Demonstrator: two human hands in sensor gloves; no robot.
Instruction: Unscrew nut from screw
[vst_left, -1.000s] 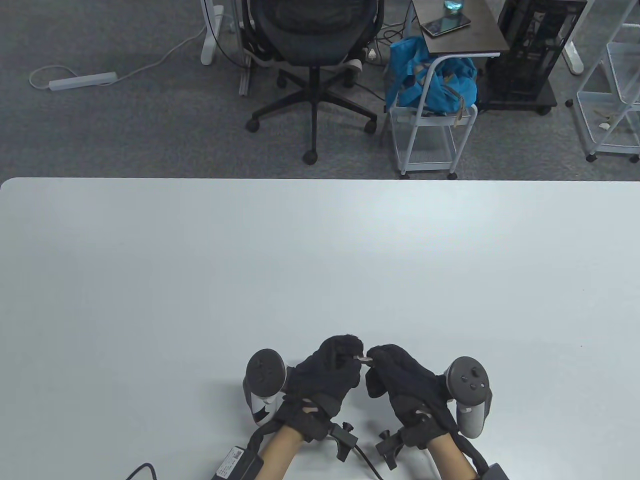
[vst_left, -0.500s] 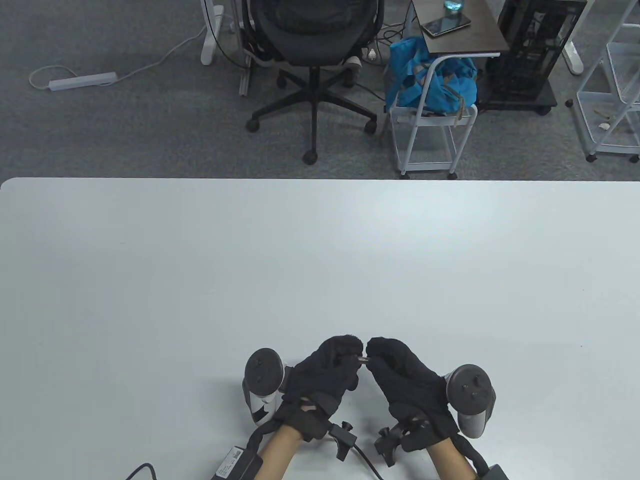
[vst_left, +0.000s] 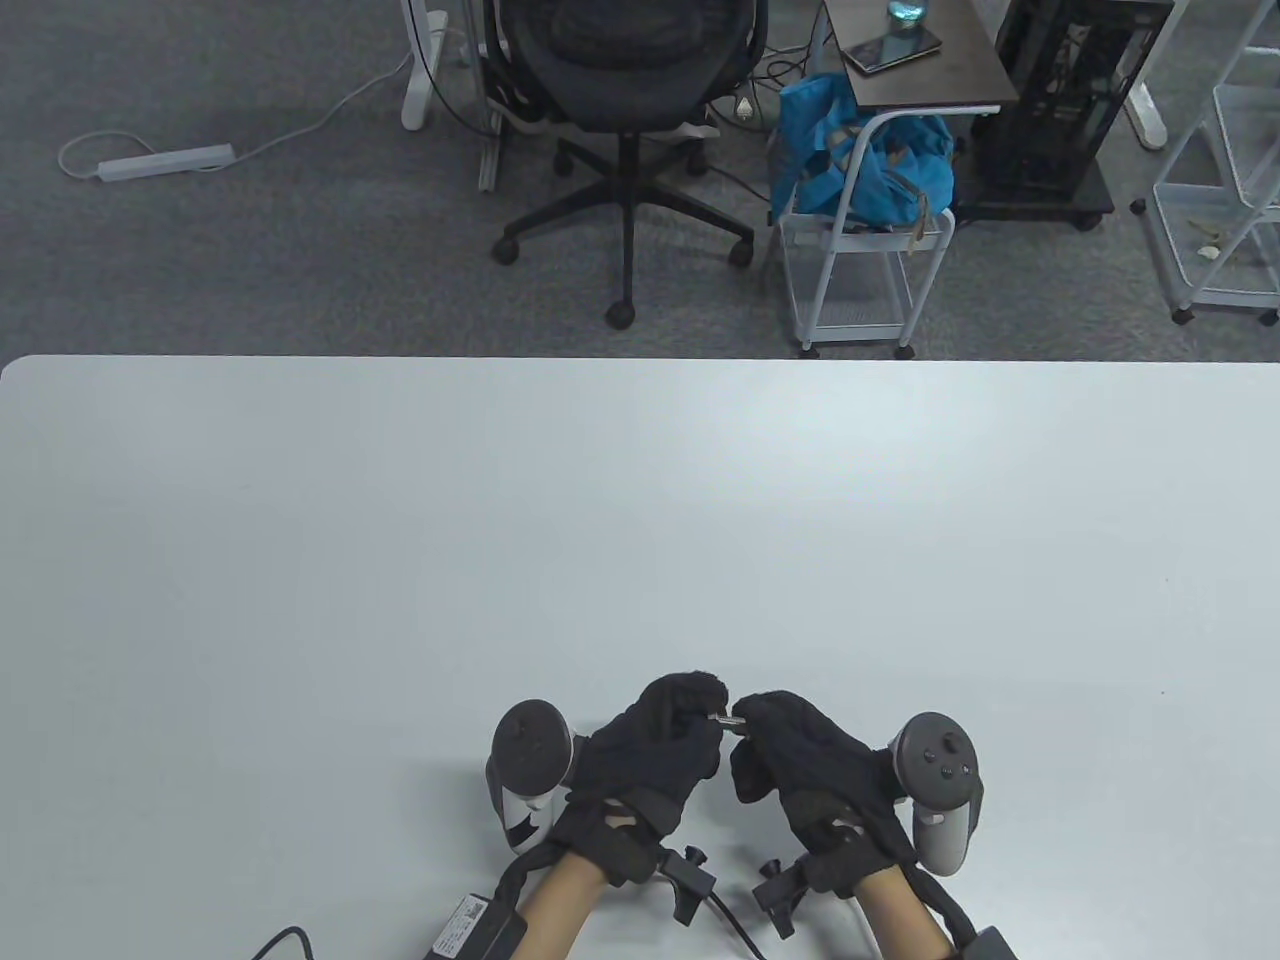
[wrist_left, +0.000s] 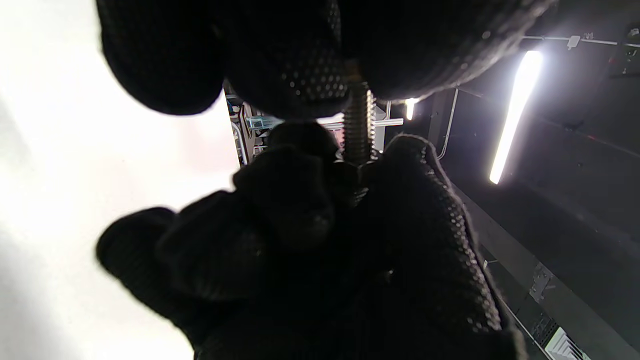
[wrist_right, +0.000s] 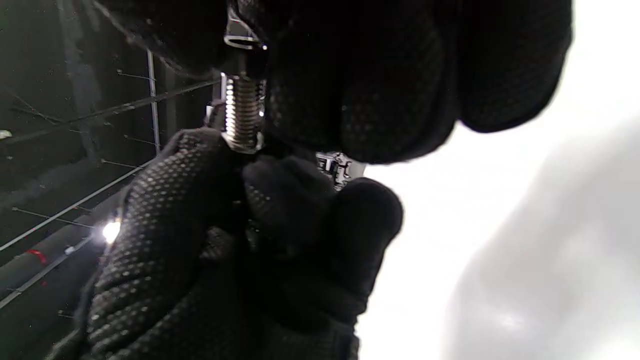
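Metal thread of the screw (vst_left: 722, 717) shows between your two gloves, low in the centre of the frame above the table (vst_left: 400, 520). Your left hand (vst_left: 655, 745) pinches one end and your right hand (vst_left: 800, 750) grips the other end; the nut is hidden under the fingers.

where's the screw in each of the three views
Table view: the screw is a short metal bit low in the frame, just right of centre, bridging the left hand and the right hand.
Left wrist view: upper centre, threaded shaft upright between the gloved fingers.
Right wrist view: upper left of centre, shiny threads.
Shared landmark: the black gloved fingertips pinching it at both ends.
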